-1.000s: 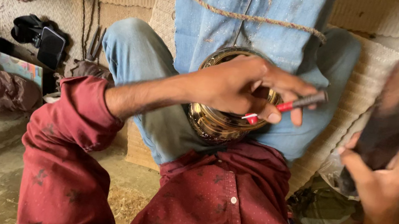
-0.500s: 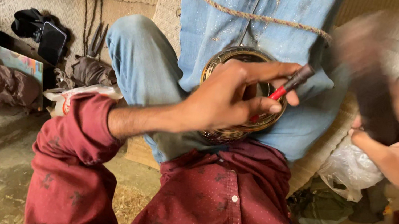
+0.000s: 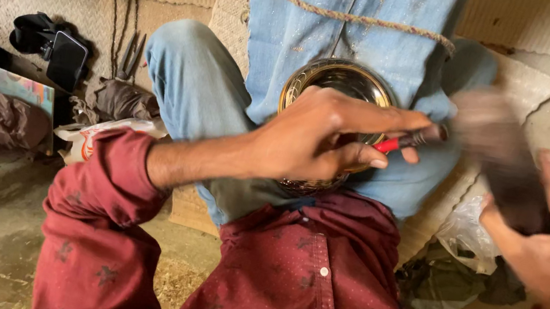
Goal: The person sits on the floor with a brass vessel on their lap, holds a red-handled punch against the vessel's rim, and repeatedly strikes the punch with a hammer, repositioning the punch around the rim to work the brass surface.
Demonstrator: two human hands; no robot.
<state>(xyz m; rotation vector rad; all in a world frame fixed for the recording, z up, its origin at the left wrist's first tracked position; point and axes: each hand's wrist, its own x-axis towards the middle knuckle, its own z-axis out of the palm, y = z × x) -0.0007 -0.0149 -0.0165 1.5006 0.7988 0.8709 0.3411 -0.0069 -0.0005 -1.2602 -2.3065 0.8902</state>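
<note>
A round brass bowl (image 3: 335, 83) rests in my lap against blue denim. My left hand (image 3: 319, 136) lies over the bowl and pinches a thin tool with a red handle (image 3: 404, 140) whose tip points right. My right hand (image 3: 548, 237) is at the right, shut around a dark wooden block (image 3: 501, 159) that is blurred by motion; the block's upper end meets the tool's tip. I wear a dark red patterned shirt (image 3: 290, 284). The lower half of the bowl is hidden behind my left hand.
A black phone on a holder (image 3: 66, 58) stands at the left, near crumpled bags (image 3: 5, 120) and cloth. Metal pliers (image 3: 132, 52) lie by my left knee. A clear plastic bag (image 3: 462, 234) and dark cloth sit right of my lap. A rope (image 3: 357, 18) crosses the denim.
My right hand has swung the wooden block down and left, from raised at the right edge to the tool's tip. My left hand has held the tool on the bowl throughout.
</note>
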